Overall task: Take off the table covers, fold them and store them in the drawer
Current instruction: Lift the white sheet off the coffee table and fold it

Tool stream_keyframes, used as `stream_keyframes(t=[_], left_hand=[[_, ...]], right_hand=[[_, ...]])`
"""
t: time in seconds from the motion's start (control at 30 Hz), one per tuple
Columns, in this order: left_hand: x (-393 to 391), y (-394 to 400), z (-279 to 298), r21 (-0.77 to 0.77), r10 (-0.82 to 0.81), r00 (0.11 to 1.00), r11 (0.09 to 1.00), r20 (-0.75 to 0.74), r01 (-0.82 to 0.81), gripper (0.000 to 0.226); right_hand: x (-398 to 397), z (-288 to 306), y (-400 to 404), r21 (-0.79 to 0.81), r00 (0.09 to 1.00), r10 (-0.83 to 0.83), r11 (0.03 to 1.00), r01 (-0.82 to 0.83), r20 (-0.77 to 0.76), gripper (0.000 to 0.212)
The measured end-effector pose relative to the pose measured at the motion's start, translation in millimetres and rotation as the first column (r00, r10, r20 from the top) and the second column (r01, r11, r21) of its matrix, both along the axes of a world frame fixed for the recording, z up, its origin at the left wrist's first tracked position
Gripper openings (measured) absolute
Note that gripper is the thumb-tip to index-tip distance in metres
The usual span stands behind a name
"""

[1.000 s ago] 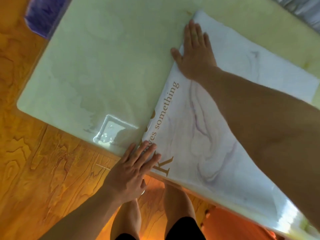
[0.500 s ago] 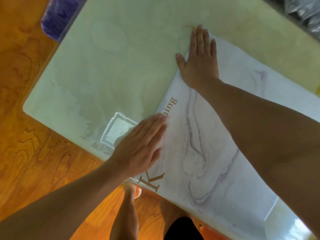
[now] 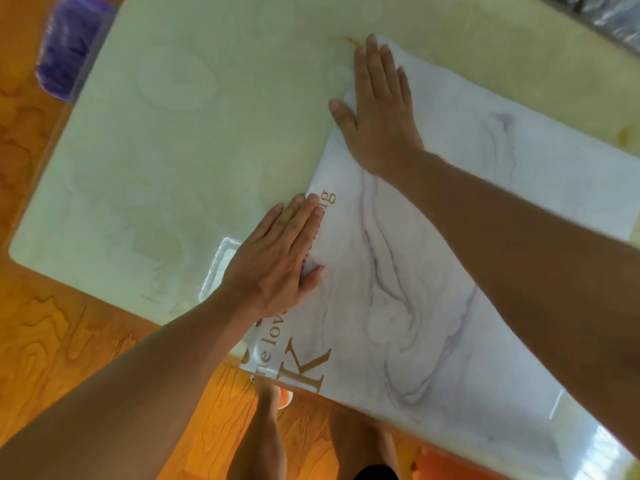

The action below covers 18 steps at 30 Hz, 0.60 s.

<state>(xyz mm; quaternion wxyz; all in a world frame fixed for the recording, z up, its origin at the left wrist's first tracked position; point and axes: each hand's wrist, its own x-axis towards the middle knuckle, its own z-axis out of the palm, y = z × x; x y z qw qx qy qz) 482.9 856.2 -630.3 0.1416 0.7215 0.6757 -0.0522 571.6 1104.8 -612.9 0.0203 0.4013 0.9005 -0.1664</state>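
A folded table cover (image 3: 433, 271), white with purple marbling and gold lettering, lies across the right half of the pale table (image 3: 173, 150). Its folded edge runs from the near table edge toward the far side. My left hand (image 3: 277, 261) presses flat on the middle of that folded edge, fingers straight, half on the cover and half on the bare tabletop. My right hand (image 3: 377, 112) presses flat on the cover's far corner, fingers straight. My right forearm crosses above the cover.
Orange wood-grain floor (image 3: 69, 358) surrounds the table. A purple object (image 3: 65, 46) sits on the floor past the far left table corner. My bare legs (image 3: 263, 431) stand at the near table edge. Something grey shows at the top right (image 3: 609, 12).
My left hand has slid along the folded edge from the near corner toward the middle. My right hand stays pressed on the far corner.
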Motion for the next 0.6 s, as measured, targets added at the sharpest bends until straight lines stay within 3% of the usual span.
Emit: stream_keyframes(t=[0.13, 0.2, 0.27, 0.37, 0.47, 0.6], left_hand=[[0, 4, 4, -0.015, 0.002, 0.998, 1.000, 0.059, -0.002, 0.082], [-5, 6, 9, -0.034, 0.004, 0.994, 0.999, 0.110, 0.000, 0.082], [-17, 12, 15, -0.015, -0.057, 0.985, 0.998, 0.160, 0.060, 0.075], [-41, 24, 24, 0.035, -0.169, 0.964, 0.986, 0.203, 0.166, 0.059], [-57, 40, 35, -0.053, -0.234, 0.951, 0.967, 0.203, 0.250, 0.063], [-58, 45, 39, -0.099, -0.342, 0.937, 0.932, 0.067, 0.348, 0.060]], right_hand=[[84, 34, -153, -0.023, 0.967, 0.091, 0.995, -0.100, -0.239, 0.062], [138, 44, -244, -0.109, 0.984, 0.119, 0.985, -0.134, -0.136, 0.066], [180, 40, -298, -0.157, 0.977, 0.196, 0.971, -0.182, 0.084, 0.083], [202, 28, -314, -0.170, 0.941, 0.216, 0.970, -0.176, 0.260, 0.090], [202, 26, -304, -0.126, 0.962, 0.166, 0.982, -0.141, 0.217, 0.076], [203, 31, -311, -0.009, 0.958, 0.205, 0.978, -0.207, 0.199, 0.069]])
